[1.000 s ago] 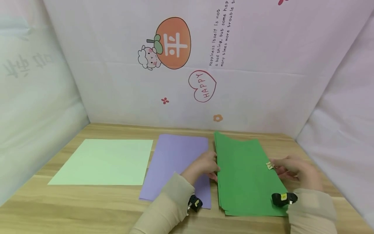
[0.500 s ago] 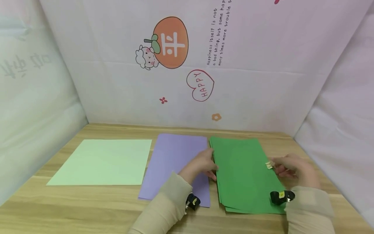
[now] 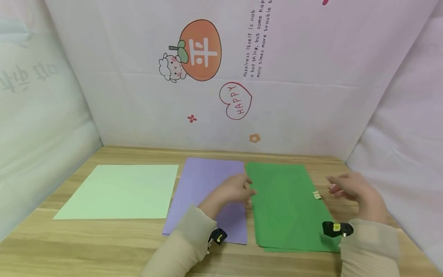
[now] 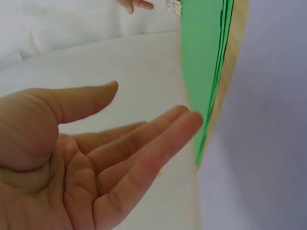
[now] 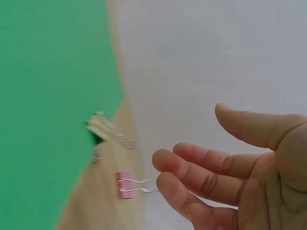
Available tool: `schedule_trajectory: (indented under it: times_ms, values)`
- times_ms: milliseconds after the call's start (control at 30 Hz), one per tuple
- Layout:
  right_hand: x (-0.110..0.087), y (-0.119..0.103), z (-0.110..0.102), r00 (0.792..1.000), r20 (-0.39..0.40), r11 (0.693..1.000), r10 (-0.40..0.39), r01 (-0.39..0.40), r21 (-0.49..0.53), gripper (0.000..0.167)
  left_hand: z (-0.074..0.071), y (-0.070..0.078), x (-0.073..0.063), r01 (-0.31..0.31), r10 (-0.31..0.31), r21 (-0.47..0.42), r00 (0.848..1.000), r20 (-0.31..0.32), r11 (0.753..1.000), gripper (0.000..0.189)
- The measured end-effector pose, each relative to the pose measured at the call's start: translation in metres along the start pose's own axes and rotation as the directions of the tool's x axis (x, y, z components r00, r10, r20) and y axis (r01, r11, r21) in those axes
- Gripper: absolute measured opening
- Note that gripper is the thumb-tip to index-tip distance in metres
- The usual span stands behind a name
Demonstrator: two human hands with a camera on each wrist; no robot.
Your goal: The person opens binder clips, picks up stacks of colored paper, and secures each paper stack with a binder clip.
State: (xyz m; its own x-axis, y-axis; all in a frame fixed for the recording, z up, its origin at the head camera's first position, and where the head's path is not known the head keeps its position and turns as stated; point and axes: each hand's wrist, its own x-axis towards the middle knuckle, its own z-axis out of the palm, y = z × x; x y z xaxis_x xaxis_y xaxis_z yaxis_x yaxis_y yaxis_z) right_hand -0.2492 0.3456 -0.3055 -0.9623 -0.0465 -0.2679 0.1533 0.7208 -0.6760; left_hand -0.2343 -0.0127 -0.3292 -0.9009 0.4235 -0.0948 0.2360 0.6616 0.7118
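A stack of green paper (image 3: 282, 209) lies on the table, its left edges slightly fanned. On its right edge sits a cream binder clip (image 3: 317, 195), with wire handles that show in the right wrist view. My right hand (image 3: 351, 187) hovers just right of that clip, thumb and fingers apart and nothing between them. A pink binder clip (image 5: 127, 185) lies on the wood beyond those fingertips. Over the purple paper (image 3: 207, 184) my left hand (image 3: 233, 188) is raised beside the stack's left edge. Its fingers (image 4: 144, 177) are extended and hold nothing.
A pale green sheet (image 3: 119, 192) lies on the left of the wooden table (image 3: 114, 246). Printed white cloth (image 3: 294, 115) stands behind the table, with more white cloth along both sides. Each wrist carries a small black camera (image 3: 337, 229).
Both hands have let go: the left has moved left off the stack's edge, the right has lifted away from the cream binder clip. The raised green paper has settled flat.
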Motion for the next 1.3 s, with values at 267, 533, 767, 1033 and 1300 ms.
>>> schedule_trajectory:
  times_ms: [267,533,767,1033,1300]
  values:
    - [-0.022,-0.029,-0.016,0.991,-0.078,0.985,-0.112,0.100,-0.139,0.070,-0.012,0.007,-0.041,-0.145,0.153,0.389,0.988,0.011,0.910,0.043]
    - [-0.053,-0.046,-0.032,0.969,-0.192,0.952,-0.158,0.097,-0.291,0.068,-0.024,-0.006,-0.065,-0.264,0.239,0.526,0.964,0.116,0.808,0.049]
    - [-0.057,-0.035,-0.043,0.966,-0.212,0.934,-0.149,0.067,-0.351,0.071,-0.040,-0.026,-0.081,-0.306,0.275,0.569,0.951,0.143,0.764,0.049]
    - [-0.051,0.002,-0.053,0.984,-0.038,0.907,-0.173,0.144,-0.396,0.061,-0.050,-0.052,-0.098,-0.250,0.196,0.640,0.968,0.155,0.727,0.054]
    - [-0.050,0.030,-0.051,0.976,0.116,0.876,-0.184,0.217,-0.430,0.049,-0.046,-0.072,-0.102,-0.285,0.185,0.657,0.958,0.219,0.698,0.066]
